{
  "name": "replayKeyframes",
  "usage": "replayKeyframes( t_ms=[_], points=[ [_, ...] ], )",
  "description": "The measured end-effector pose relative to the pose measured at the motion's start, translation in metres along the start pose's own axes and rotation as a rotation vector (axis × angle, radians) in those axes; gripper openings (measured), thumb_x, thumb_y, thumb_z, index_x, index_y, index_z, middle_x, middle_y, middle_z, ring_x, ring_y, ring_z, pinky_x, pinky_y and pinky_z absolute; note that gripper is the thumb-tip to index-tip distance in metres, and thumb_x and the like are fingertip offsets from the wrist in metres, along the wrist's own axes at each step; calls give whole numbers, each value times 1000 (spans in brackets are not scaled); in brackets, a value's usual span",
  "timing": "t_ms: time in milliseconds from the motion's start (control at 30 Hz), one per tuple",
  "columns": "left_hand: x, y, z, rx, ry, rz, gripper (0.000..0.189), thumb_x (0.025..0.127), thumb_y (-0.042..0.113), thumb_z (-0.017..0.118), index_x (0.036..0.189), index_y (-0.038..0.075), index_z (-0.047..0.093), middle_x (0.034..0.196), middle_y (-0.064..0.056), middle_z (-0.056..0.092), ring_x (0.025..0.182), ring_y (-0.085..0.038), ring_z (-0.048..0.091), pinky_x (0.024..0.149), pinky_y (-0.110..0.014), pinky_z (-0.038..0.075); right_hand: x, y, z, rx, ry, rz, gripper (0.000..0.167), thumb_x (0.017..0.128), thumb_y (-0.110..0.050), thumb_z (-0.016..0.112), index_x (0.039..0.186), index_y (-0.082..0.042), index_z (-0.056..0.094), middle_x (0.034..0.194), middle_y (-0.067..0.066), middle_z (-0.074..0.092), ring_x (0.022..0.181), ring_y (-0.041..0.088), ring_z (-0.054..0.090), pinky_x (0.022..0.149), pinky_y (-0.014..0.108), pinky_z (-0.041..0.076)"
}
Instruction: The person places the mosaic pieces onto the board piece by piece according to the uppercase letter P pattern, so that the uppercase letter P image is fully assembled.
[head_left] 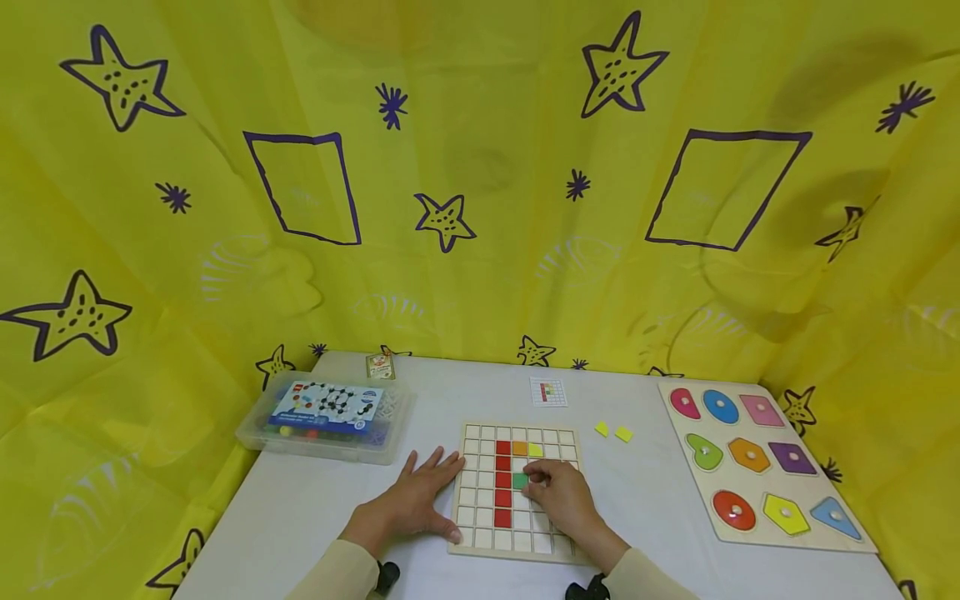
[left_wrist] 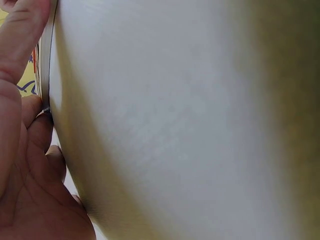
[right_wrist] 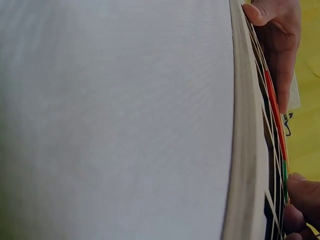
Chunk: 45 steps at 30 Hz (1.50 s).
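Note:
A square wooden grid board [head_left: 480,552] lies on the white table. Several red tiles [head_left: 503,479] form a column in it, with an orange tile [head_left: 520,448] and a yellow tile [head_left: 536,450] in line at the top. My left hand [head_left: 420,500] rests at the board's left edge, fingers spread and thumb on the near left corner. With curled fingers, my right hand [head_left: 558,496] reaches over the board. Its thumb and forefinger pinch at the right side of a green tile [head_left: 521,481] beside the red column. The right wrist view shows the thumb [right_wrist: 305,192] right at the green tile.
Two loose yellow pieces [head_left: 613,432] lie right of the board. A small printed card [head_left: 548,392] with a coloured grid lies behind it. A clear plastic box [head_left: 322,421] and a small card [head_left: 380,367] are at left; a shape puzzle board [head_left: 765,467] is at right.

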<state>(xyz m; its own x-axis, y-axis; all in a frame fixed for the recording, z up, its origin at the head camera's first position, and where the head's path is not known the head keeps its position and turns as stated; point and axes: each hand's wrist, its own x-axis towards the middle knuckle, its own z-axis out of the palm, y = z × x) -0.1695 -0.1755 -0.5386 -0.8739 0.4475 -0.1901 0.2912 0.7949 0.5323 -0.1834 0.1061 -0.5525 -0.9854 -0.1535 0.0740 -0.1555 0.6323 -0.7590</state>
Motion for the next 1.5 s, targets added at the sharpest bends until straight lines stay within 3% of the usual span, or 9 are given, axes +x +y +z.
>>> replayKeyframes(
  t_ms=[367,567,767,1133,1500],
  points=[
    [0,0,0,-8,-2,-9,118,68,51,94,165,13,38,173,-6,33,164,-35,17,132,-63,-1,0,-1,-7,70,1,20,21,88,-7,83,108,-6,79,92,-2,72,83,11,58,71,23,52],
    [0,-1,0,-12,-3,-5,118,69,51,94,165,13,37,173,-6,32,164,-35,16,132,-63,-1,5,5,-20,124,28,46,22,90,-5,80,112,-6,79,94,0,69,83,13,55,69,21,48],
    [0,-1,0,-21,-9,-7,117,70,51,94,165,14,37,174,-5,32,164,-35,16,132,-63,-2,16,20,-42,133,51,102,27,94,-5,76,121,-7,77,106,5,72,90,17,57,74,23,49],
    [0,-1,0,-9,-8,-21,118,70,52,93,166,15,36,174,-4,31,164,-34,15,133,-62,-2,45,64,-99,11,105,94,35,100,-7,68,135,-3,69,125,19,69,109,31,56,91,39,48],
    [-1,2,-2,-20,-14,-32,117,70,51,94,165,16,37,174,-3,32,164,-34,16,133,-62,-1,67,98,-121,-24,-24,99,46,99,-7,67,145,-2,61,140,29,60,124,44,52,111,63,44]
  ],
)
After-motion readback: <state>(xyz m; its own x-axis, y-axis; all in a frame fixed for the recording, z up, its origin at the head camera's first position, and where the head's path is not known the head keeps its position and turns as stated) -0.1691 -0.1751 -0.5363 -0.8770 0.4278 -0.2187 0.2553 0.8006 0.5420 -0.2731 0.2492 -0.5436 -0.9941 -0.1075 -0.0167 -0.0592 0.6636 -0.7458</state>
